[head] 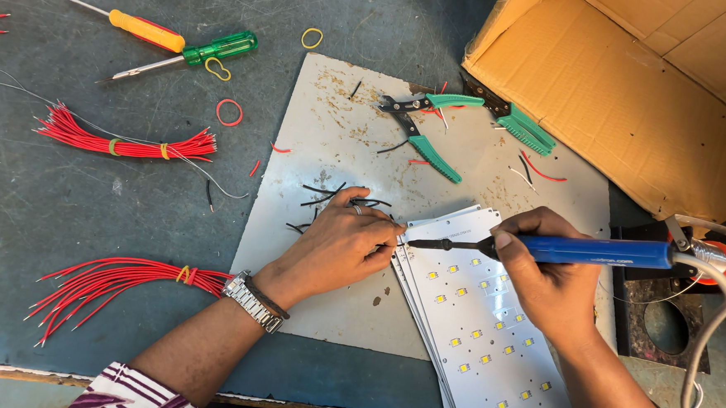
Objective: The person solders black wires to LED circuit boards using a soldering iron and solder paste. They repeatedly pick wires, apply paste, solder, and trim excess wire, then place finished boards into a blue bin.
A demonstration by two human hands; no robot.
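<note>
Presently: right hand (553,284) grips blue soldering iron (576,251) pen-fashion, tip at the edge of the top white LED board (481,326); left hand (340,248), fingers curled, pins a black wire (330,196) there, steadying it.

Scuffed blue-grey workbench top (66,188), worn along the near edge. Lying directly on it: a speckled white metal sheet (333,136) at centre, a yellow-handled screwdriver (144,30) and a green-handled screwdriver (214,50) at the far left, touching end to end. Just beside them, yellow rubber bands (311,37) and a red rubber band (229,112). Further left, two banded bundles of red wires (126,144), well apart. At far right, an open brown cardboard box (618,85).
</note>
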